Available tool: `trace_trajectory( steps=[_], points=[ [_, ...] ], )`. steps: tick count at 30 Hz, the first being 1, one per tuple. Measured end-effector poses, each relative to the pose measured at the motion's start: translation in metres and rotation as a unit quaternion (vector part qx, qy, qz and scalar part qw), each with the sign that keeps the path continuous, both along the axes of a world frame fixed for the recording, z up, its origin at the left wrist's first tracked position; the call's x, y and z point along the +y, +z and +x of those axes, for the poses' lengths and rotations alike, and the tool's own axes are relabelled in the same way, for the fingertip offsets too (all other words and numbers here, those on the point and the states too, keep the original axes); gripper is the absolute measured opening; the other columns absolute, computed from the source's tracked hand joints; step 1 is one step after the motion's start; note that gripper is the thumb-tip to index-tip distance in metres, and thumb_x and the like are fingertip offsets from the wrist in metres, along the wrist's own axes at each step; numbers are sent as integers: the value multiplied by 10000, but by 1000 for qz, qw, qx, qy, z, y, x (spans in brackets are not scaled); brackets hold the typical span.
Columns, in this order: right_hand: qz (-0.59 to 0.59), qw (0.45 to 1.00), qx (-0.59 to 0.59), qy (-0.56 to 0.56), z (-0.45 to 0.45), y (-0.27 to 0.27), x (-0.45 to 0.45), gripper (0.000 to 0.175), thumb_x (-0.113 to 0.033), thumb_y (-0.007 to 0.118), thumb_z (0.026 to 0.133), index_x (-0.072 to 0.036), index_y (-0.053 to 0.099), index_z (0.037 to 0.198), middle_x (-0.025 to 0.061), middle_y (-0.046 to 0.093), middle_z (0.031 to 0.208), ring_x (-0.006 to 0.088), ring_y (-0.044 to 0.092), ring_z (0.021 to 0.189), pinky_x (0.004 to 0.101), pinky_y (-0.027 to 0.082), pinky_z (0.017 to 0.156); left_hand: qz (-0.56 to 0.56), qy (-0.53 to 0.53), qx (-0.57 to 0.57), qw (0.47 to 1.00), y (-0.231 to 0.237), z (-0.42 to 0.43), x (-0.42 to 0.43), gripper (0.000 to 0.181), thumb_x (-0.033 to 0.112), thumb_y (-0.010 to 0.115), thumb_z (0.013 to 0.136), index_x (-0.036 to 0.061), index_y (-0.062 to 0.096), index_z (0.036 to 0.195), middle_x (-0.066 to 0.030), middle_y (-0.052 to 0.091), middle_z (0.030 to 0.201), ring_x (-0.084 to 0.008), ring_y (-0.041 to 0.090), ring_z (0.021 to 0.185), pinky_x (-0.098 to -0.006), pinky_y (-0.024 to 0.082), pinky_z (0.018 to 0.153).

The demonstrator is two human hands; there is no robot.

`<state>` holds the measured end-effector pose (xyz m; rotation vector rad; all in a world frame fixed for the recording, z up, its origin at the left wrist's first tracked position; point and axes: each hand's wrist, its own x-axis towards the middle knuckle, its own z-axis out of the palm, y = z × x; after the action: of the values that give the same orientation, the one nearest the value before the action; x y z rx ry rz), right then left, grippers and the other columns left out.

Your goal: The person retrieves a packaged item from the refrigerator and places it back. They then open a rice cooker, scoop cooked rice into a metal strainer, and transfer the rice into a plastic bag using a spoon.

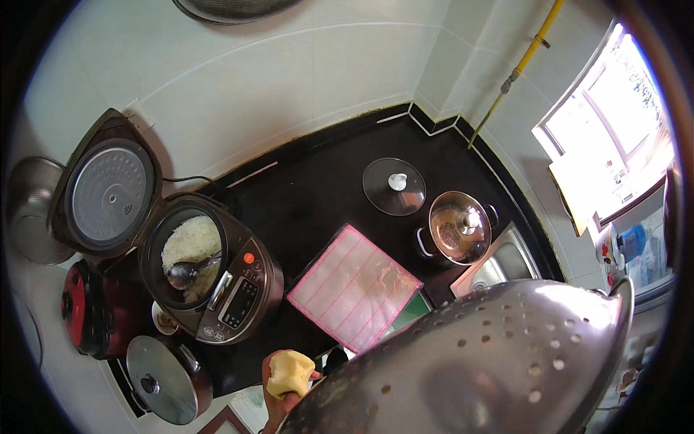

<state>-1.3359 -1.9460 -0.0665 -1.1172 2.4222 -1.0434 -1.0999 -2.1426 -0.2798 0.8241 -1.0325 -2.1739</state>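
My left hand is at the bottom centre, its fingers around a peeled, partly bitten pale yellow fruit, perhaps an apple. A large perforated stainless steel colander fills the lower right, very close to the camera. My right hand is out of view; whether the colander hides it I cannot tell. Up and left of my left hand stands an open rice cooker with white rice and a metal spoon inside. A pink-edged striped cloth lies on the black countertop.
A glass lid rests flat near a lidded pot and a steel sink. At left are a red-and-black cooker, a small bowl and a lidded pan. A yellow pipe runs down the wall beside the window.
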Motion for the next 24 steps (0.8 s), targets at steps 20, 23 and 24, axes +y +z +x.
trace_trajectory(
  steps=[20,23,24],
  points=[
    [-142,923,-353,-54,-53,-61,8,236,14,550,799,56,570,1031,64,633,933,120,558,851,264,448,750,-98,55,-18,994,-40,-4,11,651,354,703,756,16,421,1234,-104,517,1145,-263,534,1010,-408,446,863],
    [-180,917,-348,-78,-61,-87,17,247,21,550,790,49,572,1035,49,629,945,116,551,868,262,443,758,-103,6,-11,995,-29,-7,5,709,383,709,746,23,387,1264,-108,519,1142,-266,534,1015,-407,457,852],
    [-184,918,-341,-85,-62,-90,17,258,19,552,790,46,569,1046,45,626,959,115,546,887,261,439,776,-73,24,-18,997,-12,-16,8,722,393,703,750,28,370,1275,-116,520,1137,-270,545,1000,-413,473,828]
  ],
)
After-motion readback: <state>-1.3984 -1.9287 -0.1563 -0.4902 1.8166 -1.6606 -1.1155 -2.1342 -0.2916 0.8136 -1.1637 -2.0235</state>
